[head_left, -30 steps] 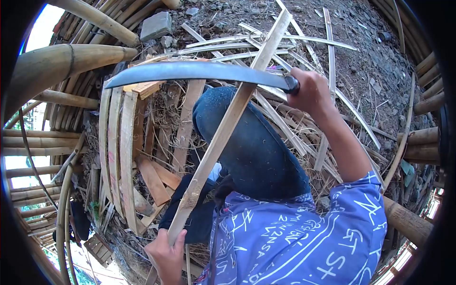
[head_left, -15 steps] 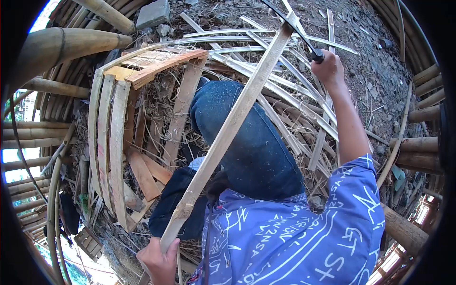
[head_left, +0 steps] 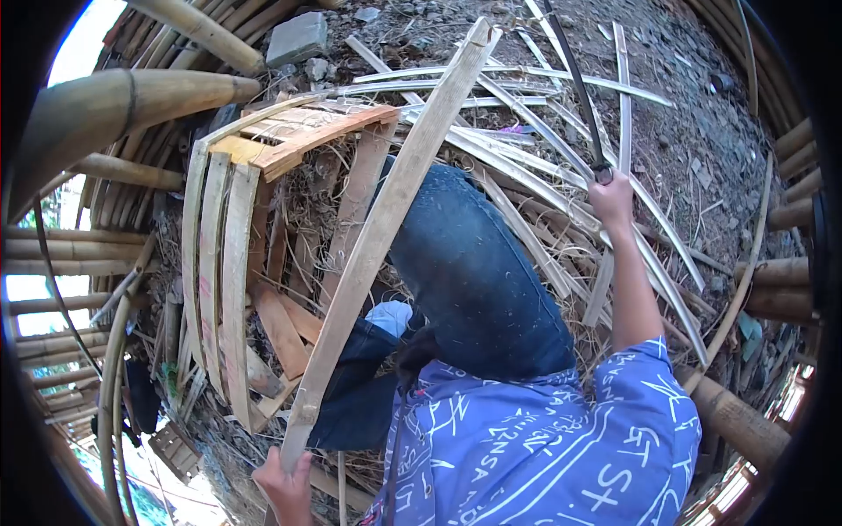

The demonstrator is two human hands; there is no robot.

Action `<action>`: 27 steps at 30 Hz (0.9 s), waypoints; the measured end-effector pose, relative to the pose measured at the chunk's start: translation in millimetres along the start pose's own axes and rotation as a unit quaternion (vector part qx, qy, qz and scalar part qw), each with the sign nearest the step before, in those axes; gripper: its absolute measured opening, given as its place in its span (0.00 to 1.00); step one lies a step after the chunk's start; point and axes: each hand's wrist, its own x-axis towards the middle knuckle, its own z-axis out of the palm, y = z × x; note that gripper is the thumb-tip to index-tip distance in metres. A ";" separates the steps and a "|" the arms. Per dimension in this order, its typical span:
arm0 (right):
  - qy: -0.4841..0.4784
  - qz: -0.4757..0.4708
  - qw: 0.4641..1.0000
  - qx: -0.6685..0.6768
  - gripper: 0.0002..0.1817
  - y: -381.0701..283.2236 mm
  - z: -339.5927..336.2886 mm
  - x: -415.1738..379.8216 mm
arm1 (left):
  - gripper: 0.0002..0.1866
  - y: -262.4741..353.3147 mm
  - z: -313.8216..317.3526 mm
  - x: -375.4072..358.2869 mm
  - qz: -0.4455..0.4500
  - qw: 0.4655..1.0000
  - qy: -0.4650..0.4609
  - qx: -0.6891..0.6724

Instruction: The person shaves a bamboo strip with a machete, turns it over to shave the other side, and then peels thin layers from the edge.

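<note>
A long split-bamboo slat [head_left: 383, 241] slants across my bent leg, its far end up among the strips on the ground. My left hand [head_left: 285, 485] grips its near end at the lower left. My right hand [head_left: 611, 200] is closed round the handle of a long dark-bladed knife [head_left: 582, 96]. The blade points up and away, apart from the slat and to its right. Beneath the blade lie several pale split-bamboo strips [head_left: 517, 162].
A crate-like wooden box [head_left: 210, 263] stands to the left, with shavings about it. Bamboo poles [head_left: 132, 96] jut in from the left, and another pole [head_left: 737, 416] lies at lower right. A grey block [head_left: 296, 39] sits on the soil at the back.
The knife blade has come away from the slat's far end and swung right to a steeper angle. My right hand has lowered in view. The slat's far end has shifted left.
</note>
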 end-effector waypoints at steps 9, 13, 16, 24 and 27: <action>0.010 -0.145 0.973 0.178 0.03 -109.7 -55.7 -45.9 | 0.28 22.9 -8.0 18.2 0.124 0.987 -0.003 0.098; -0.004 -0.202 0.978 0.046 0.04 -124.3 -48.3 -34.8 | 0.29 18.6 -3.0 12.3 0.205 0.964 0.006 0.169; -0.026 -0.177 0.982 -0.057 0.05 -121.5 -42.4 -23.4 | 0.09 18.5 -11.5 5.8 0.258 0.939 -0.008 0.226; 0.013 -0.103 0.994 -0.034 0.08 -90.2 -23.8 27.1 | 0.10 7.3 -8.5 -4.5 0.294 0.895 0.022 0.336; 0.005 -0.025 0.995 -0.097 0.10 -48.2 -19.4 56.3 | 0.14 -10.4 -9.4 -16.1 0.196 0.930 0.046 0.306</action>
